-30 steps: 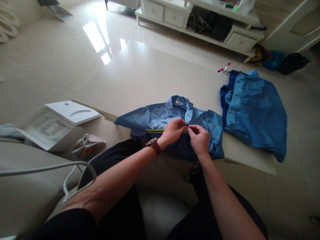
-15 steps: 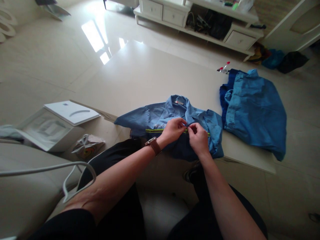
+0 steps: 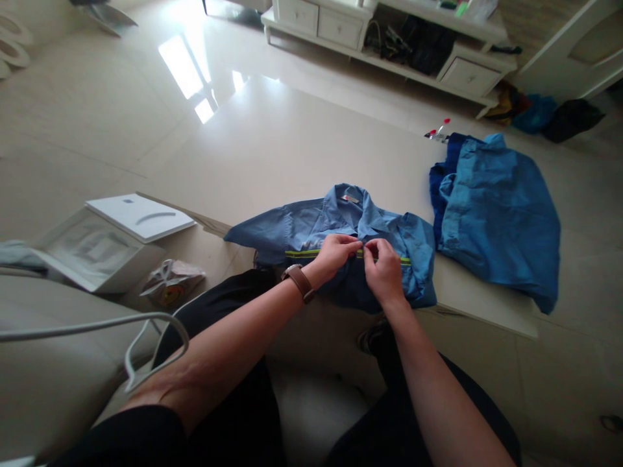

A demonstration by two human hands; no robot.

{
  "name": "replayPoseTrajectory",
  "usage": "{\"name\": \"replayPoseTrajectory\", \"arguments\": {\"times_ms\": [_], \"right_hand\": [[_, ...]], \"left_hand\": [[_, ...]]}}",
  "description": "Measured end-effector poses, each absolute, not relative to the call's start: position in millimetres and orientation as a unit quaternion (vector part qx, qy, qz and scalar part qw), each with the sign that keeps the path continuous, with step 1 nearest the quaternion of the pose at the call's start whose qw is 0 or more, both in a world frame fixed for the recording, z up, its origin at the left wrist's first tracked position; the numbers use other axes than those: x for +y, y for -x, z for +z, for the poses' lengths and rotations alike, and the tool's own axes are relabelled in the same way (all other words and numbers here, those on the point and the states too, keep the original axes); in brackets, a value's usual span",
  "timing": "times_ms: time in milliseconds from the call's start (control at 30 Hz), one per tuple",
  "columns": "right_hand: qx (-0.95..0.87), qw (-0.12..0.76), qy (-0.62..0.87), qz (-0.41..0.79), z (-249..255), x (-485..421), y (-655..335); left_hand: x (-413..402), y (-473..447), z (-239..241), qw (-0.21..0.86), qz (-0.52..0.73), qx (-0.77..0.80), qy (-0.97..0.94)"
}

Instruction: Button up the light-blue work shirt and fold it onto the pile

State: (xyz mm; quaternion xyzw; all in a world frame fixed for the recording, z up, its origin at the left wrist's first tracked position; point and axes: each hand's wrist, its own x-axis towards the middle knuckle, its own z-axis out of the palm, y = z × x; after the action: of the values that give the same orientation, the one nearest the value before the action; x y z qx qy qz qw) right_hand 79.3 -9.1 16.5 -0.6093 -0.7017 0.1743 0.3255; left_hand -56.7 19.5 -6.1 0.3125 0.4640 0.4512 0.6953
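Note:
A blue work shirt [image 3: 296, 227] with a yellow-green reflective stripe lies collar-up on the near edge of a pale low table [image 3: 272, 149]. My left hand [image 3: 335, 254], with a brown watch on its wrist, pinches the shirt's front just below the collar. My right hand [image 3: 383, 269] pinches the same spot from the right, fingertips almost touching the left hand's. Both hands sit on the stripe at the shirt's middle. What the fingertips grip there is too small to make out.
A second pile of blue garments [image 3: 496, 214] lies on the table's right side, with a small red-tipped object [image 3: 438, 131] behind it. A white box with its lid [image 3: 141, 217] sits on the floor at left, a white hanger [image 3: 146, 344] on the sofa, and a white cabinet [image 3: 389, 39] stands far back.
Both hands have stayed pinched together on the shirt front and shifted slightly toward the collar; the view tilted a little. Nothing else moved.

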Motion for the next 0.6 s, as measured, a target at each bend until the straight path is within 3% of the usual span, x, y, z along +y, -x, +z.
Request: {"name": "replayPoseTrajectory", "arguments": {"times_ms": [600], "right_hand": [[-0.698,0.326,0.611,0.183,24,-10,-74]], "left_hand": [[15,47,-4,0.677,0.494,0.493,-0.234]]}}
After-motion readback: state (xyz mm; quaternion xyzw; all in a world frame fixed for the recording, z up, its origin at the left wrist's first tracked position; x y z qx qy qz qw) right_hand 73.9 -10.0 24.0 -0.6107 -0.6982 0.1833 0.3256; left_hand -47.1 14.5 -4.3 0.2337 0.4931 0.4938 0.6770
